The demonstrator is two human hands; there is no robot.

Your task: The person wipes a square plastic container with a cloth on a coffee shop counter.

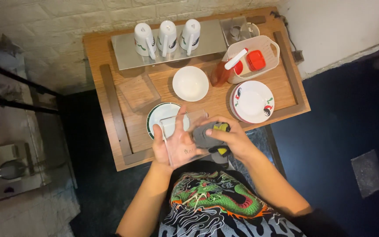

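My left hand (172,147) holds a clear square glass dish (181,131) tilted up over the near edge of the wooden table (110,131). My right hand (229,140) presses a grey and yellow cloth (210,135) against the dish's inner face. Just beyond the dish lies a green-rimmed white plate (161,115). A second clear square dish (138,91) rests on the table to the left.
A white bowl (190,83) sits mid-table, with a stack of rooster-patterned plates (253,102) to its right. Three upturned white mugs (166,37) stand on a metal tray (123,57) at the back. A white basket (255,57) holds red items and an amber bottle.
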